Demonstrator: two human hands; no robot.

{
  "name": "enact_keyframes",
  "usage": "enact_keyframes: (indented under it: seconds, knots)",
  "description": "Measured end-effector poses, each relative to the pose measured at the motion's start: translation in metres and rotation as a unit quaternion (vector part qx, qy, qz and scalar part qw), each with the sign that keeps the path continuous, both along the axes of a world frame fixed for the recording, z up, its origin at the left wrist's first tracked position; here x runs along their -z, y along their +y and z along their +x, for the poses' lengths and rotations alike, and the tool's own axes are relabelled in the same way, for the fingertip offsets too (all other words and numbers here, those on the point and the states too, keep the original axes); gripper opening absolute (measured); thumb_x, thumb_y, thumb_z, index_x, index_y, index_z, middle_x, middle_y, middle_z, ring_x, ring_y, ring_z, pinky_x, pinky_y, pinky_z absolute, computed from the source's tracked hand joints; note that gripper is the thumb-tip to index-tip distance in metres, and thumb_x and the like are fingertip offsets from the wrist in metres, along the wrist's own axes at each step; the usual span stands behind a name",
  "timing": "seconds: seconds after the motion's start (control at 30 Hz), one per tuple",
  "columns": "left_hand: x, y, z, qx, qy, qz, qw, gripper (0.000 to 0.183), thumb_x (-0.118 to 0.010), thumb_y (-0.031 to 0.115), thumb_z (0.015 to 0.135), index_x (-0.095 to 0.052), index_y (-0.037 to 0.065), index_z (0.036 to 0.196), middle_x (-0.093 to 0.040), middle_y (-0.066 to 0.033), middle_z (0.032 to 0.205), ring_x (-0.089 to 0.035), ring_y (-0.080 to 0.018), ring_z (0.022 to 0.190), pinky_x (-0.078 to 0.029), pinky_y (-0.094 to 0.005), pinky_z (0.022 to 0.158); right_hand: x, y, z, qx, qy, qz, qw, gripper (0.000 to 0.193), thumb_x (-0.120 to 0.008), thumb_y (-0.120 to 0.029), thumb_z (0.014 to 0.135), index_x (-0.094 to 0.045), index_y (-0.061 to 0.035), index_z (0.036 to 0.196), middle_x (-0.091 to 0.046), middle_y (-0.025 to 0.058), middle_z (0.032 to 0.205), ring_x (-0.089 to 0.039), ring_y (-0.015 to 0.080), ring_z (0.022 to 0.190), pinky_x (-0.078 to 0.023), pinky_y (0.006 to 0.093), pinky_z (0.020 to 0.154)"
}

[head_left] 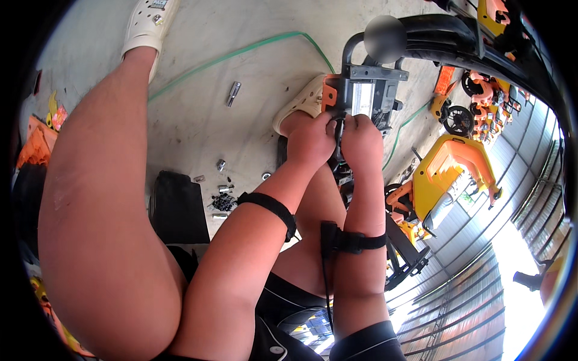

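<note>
A black and orange power tool with a curved black handle stands between my knees on the concrete floor. My left hand and my right hand are pressed together at its near lower edge, fingers curled. A thin dark tool shaft shows between the two hands; which hand grips it I cannot tell. Black straps circle both forearms.
Several screws and small metal parts lie by a black block. A metal socket and a green hose lie on the floor. Yellow and orange machines stand at right. My feet wear white clogs.
</note>
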State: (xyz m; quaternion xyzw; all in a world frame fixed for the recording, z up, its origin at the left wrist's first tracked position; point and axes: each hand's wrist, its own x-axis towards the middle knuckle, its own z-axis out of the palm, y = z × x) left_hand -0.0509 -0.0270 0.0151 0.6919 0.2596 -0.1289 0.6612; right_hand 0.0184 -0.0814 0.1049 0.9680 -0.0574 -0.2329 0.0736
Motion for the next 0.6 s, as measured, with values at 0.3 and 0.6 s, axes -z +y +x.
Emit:
enact_keyframes:
  seconds: [0.3, 0.6]
  knots:
    - [0.006, 0.052, 0.034, 0.196, 0.082, -0.046, 0.976, 0.021, -0.062, 0.029, 0.097, -0.076, 0.013, 0.1, -0.076, -0.0117, 0.094, -0.073, -0.0343, 0.091, -0.056, -0.0476, 0.08, 0.0, -0.001, 0.008, 0.025, 0.012, 0.022, 0.999, 0.037, -0.058, -0.033, 0.101, -0.072, 0.0013, 0.1, -0.073, 0.0272, 0.094, -0.07, 0.0477, 0.093, -0.055, 0.0523, 0.082]
    - [0.008, 0.07, 0.062, 0.34, 0.037, 0.023, 0.939, 0.019, -0.066, 0.02, 0.085, -0.079, 0.014, 0.097, -0.077, -0.009, 0.098, -0.075, -0.0301, 0.094, -0.059, -0.0453, 0.08, 0.001, -0.005, 0.011, 0.054, 0.029, 0.019, 0.998, 0.038, -0.059, -0.034, 0.101, -0.073, 0.001, 0.104, -0.074, 0.0225, 0.093, -0.071, 0.0427, 0.093, -0.053, 0.0464, 0.084]
